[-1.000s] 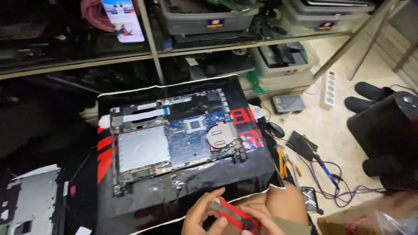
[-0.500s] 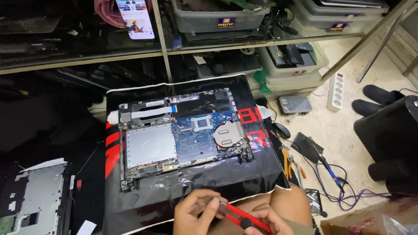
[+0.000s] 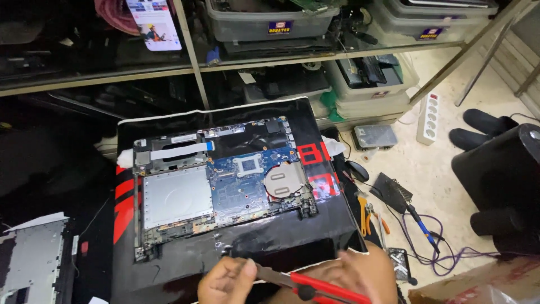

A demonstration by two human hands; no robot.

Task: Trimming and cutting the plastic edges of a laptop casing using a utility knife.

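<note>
A pair of red-handled pliers [image 3: 306, 281] sits low in the picture, its dark metal tip reaching up-left toward the near edge of the opened laptop base [image 3: 219, 194]. The left hand [image 3: 228, 280] pinches the metal jaws, thumb over the top, fingers curled shut round them. The right hand [image 3: 363, 276] lies against the red handles; whether its fingers are wrapped round them I cannot tell, as the frame cuts them off. The laptop base lies on a black and red mat [image 3: 292, 247], showing a blue circuit board [image 3: 247, 183], a round grey fan [image 3: 284, 180] and a silver plate [image 3: 177, 196]. To the right, a brush [image 3: 394, 191] and a white power strip [image 3: 430, 118] lie on the floor.
</note>
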